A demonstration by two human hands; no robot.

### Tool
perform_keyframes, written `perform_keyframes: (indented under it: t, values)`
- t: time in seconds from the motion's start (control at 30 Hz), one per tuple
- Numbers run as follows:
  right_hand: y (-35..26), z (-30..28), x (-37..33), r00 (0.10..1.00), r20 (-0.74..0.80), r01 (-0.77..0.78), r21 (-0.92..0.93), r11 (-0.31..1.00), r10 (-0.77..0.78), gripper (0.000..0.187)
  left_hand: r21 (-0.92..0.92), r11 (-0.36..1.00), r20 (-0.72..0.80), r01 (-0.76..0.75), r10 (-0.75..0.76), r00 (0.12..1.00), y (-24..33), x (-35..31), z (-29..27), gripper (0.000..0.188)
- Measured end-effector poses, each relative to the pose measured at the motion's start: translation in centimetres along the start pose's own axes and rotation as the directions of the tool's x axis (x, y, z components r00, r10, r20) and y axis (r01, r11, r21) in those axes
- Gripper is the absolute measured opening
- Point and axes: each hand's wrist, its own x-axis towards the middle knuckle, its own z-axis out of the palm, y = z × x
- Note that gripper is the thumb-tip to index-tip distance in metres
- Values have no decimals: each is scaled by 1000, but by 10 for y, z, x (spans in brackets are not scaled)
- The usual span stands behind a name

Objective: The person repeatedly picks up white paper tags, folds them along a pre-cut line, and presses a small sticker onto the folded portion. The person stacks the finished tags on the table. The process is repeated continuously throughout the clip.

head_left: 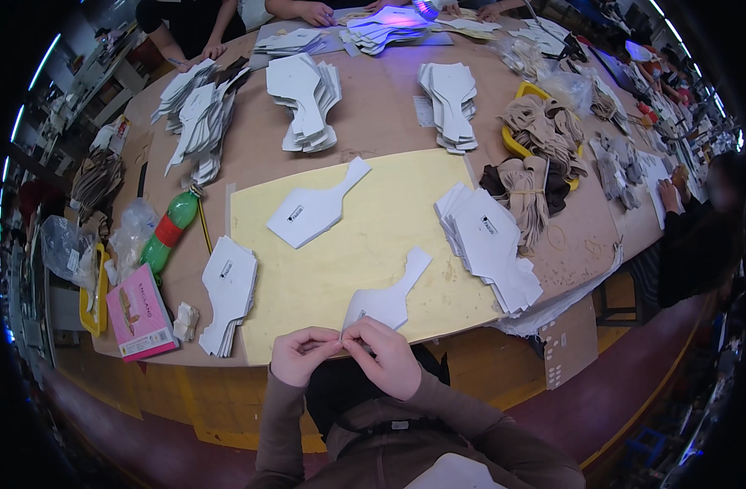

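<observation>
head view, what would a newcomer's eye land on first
Probably the large yellow sheet in the middle, bearing two white cutouts. Left of it, a red-banded green bottle and a pink book stand out. The left hand and right hand meet by the sheet's near edge.

A brown top (356, 460) with a thin line down its front has long sleeves (282, 420) that leave the left hand (302, 356) and right hand (385, 356) bare, and a black strap (369, 430) with a grey buckle (400, 425) crosses it.

White pieces (381, 306) look matt, the bottle (169, 231) glossy.
</observation>
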Motion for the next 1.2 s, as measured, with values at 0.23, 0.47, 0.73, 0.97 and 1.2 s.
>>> perform_keyframes:
  t: [0.23, 0.47, 0.73, 0.97, 1.2]
  values:
    - [1, 2, -2, 999, 9, 36, -41, 999, -35, 4, 22, 1000, 3, -22, 22, 1000, 2, -4, -4, 12]
    - [-2, 2, -2, 999, 50, 1, 20, 1000, -2, 6, 59, 995, -50, -75, 77, 996, 6, -10, 2, 6]
    - [-2, -36, 2, 917, 253, -399, 594, 699, 308, 6, -189, 961, -96, -200, 185, 978, 10, -2, 10, 5]
    - [-31, -45, -4, 998, -4, -54, 114, 992, 55, 11, 57, 950, -6, -308, 309, 951, 31, -4, 55, 6]
    - [-21, -62, -8, 989, -61, -125, 181, 975, 138, 6, 90, 977, -65, -193, 200, 978, 29, 1, 57, 8]
